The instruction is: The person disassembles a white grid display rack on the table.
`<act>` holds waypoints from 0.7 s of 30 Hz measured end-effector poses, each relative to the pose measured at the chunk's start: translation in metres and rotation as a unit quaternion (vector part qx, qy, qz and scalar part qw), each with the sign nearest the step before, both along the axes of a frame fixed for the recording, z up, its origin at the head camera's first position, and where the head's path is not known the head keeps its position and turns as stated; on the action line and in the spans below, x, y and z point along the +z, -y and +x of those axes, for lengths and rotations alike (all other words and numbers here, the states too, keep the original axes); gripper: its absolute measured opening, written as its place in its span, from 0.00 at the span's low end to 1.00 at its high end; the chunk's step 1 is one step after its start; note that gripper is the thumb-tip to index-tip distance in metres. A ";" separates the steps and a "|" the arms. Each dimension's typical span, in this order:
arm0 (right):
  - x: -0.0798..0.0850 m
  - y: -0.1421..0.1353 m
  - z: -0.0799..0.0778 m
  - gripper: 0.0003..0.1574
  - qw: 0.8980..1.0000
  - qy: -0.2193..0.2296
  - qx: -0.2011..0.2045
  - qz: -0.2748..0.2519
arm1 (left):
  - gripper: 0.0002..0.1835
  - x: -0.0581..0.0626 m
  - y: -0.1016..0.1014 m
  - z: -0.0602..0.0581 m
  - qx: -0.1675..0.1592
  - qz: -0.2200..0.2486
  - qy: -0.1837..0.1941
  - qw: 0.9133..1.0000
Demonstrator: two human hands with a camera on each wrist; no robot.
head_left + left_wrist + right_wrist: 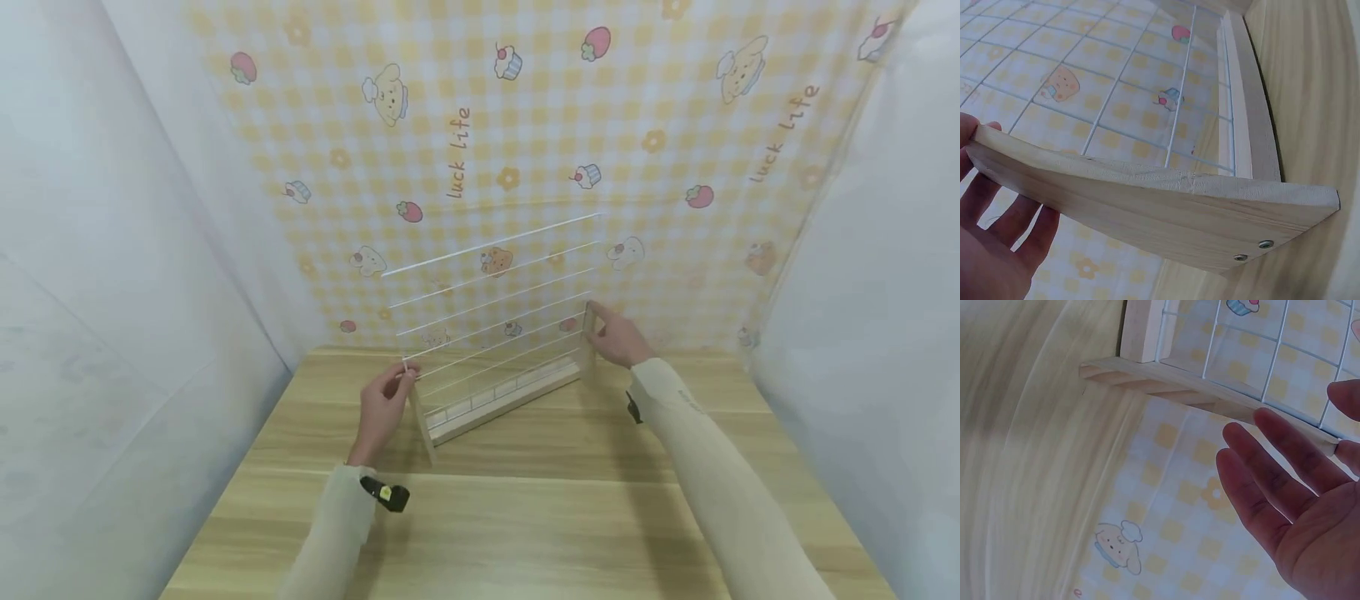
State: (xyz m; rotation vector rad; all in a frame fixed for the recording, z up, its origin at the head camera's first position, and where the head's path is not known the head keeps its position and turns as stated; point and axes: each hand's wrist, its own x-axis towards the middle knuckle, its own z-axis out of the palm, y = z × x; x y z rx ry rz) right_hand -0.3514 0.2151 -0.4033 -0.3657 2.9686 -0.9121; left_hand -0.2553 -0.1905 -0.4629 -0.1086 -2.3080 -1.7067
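Note:
A white wire grid rack with a wooden base bar and two wooden side boards stands tilted back on the table. My left hand holds the upper end of the left side board, fingers on its outer face. At the other end, my right hand pinches the top of the right side board between thumb and forefinger. The remaining fingers of that hand extend loosely alongside the board. In the left wrist view, two screws show near the left board's lower end.
The rack stands on a wood-grain table. Behind it hangs a yellow checked cloth with cartoon prints. White sheets close off both sides.

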 end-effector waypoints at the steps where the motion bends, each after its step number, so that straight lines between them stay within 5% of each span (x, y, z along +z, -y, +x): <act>1: 0.000 0.002 0.000 0.42 1.000 -0.001 0.002 -0.002 | 0.17 -0.001 -0.001 0.005 0.010 0.003 -0.006 1.000; 8: -0.006 0.014 0.001 0.48 1.000 0.016 0.021 0.001 | 0.15 -0.008 -0.011 0.035 0.059 0.028 -0.032 0.997; 13: -0.011 0.024 0.007 0.51 0.998 0.033 0.015 -0.047 | 0.16 -0.012 -0.019 0.040 0.078 0.059 -0.043 0.994; 21: -0.014 0.058 0.025 0.52 0.982 -0.072 0.001 -0.176 | 0.15 -0.017 -0.029 0.043 0.108 0.064 -0.024 0.992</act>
